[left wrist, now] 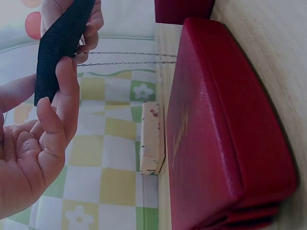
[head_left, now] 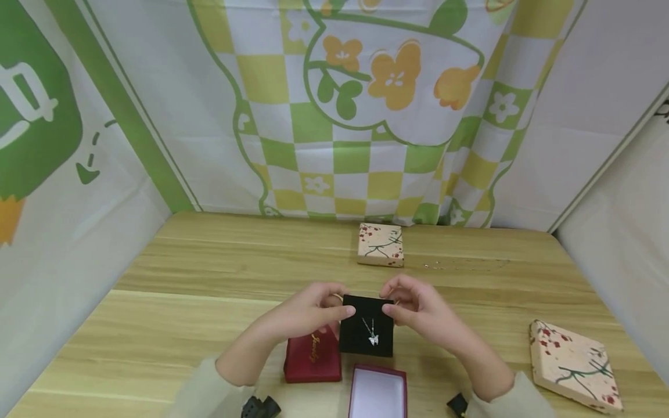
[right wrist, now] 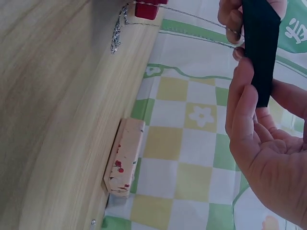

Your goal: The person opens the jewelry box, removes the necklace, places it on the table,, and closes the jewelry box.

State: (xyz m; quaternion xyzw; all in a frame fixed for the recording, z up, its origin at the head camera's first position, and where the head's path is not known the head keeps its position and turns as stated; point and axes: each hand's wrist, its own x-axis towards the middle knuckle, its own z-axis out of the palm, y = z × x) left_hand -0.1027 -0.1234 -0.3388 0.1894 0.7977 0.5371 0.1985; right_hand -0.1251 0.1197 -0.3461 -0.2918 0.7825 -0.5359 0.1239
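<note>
Held up over the table by both hands is a black jewellery pad (head_left: pixel 358 339), its face tilted toward me. On its front a silver butterfly-like pendant (head_left: pixel 373 340) hangs from a short V of chain. My left hand (head_left: pixel 305 313) pinches the pad's upper left corner, thumb in front and fingers behind. At the upper right corner my right hand (head_left: pixel 425 313) pinches it likewise. Behind the pad the necklace chain (right wrist: pixel 192 17) droops to a small heap on the table. Below are a red box lid (head_left: pixel 312 363) with gold lettering and an open red box (head_left: pixel 352 392) with a white inside.
A cream floral box (head_left: pixel 380 245) stands at the back, and another floral box (head_left: pixel 572 367) lies at the right. A thin silver chain (head_left: pixel 470 267) is stretched out on the wooden table (head_left: pixel 209 267). A patterned curtain (head_left: pixel 355 157) hangs behind.
</note>
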